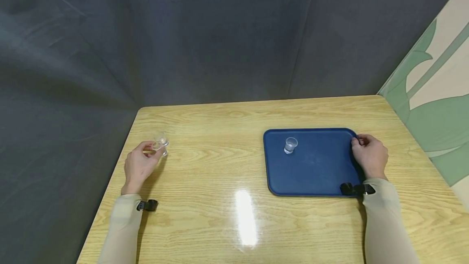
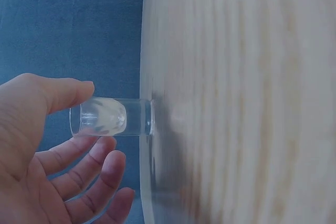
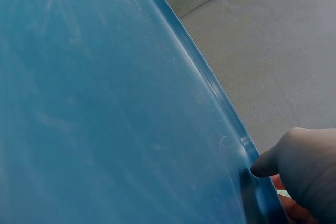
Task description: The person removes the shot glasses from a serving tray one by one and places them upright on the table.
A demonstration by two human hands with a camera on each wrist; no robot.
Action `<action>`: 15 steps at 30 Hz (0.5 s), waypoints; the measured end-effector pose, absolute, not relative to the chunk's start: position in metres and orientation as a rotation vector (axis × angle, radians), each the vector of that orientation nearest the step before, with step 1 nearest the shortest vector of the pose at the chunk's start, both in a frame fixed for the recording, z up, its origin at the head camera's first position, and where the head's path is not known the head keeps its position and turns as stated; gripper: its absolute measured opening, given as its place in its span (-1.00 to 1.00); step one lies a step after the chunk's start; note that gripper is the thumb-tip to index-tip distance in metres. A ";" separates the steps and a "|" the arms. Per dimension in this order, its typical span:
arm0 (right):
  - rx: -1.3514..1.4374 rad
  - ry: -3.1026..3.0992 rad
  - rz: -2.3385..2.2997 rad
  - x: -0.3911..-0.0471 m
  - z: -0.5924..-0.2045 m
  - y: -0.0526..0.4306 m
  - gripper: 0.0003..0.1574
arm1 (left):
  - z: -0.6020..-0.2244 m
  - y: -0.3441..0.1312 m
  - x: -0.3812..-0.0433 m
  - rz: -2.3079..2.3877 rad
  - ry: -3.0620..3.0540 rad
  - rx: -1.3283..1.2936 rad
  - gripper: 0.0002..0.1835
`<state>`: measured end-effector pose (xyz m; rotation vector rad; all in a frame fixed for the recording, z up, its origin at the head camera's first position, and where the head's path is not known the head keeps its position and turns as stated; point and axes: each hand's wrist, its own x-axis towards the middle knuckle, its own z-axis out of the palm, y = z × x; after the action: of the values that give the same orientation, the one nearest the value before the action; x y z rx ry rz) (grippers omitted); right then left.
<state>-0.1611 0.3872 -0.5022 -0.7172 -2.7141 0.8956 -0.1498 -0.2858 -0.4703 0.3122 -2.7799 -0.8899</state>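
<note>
As tabletop (image 1: pixel 212 154) separates hands (image 1: pixel 141 167) (image 1: pixel 371 157), tray edge (image 3: pixel 212 87) gripped

**Pale cloth and black gear, matched on both sides**

The person's right arm wears a plain, cream, long fabric sleeve (image 1: pixel 386 225), lightly creased. At the right sleeve's cuff sits a small, boxy black camera (image 1: pixel 346 188) on a black strap (image 1: pixel 368 189). Well to the left of the right sleeve is a matching cream fabric sleeve (image 1: pixel 121 229), a second boxy black camera (image 1: pixel 151 205) at its cuff.
</note>
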 end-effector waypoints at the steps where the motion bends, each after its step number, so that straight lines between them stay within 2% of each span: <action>1: -0.717 -2.715 0.896 -0.161 -0.502 0.387 -0.41 | -0.470 -0.286 -0.150 -0.893 -2.778 0.310 -0.42; 15: -0.722 -2.699 0.913 -0.159 -0.499 0.383 -0.42 | -0.457 -0.284 -0.146 -0.892 -2.740 0.297 -0.46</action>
<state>-0.1587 0.3826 -0.4988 -0.7224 -2.6992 0.9133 -0.1460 -0.2842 -0.4565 0.2965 -2.7397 -0.8921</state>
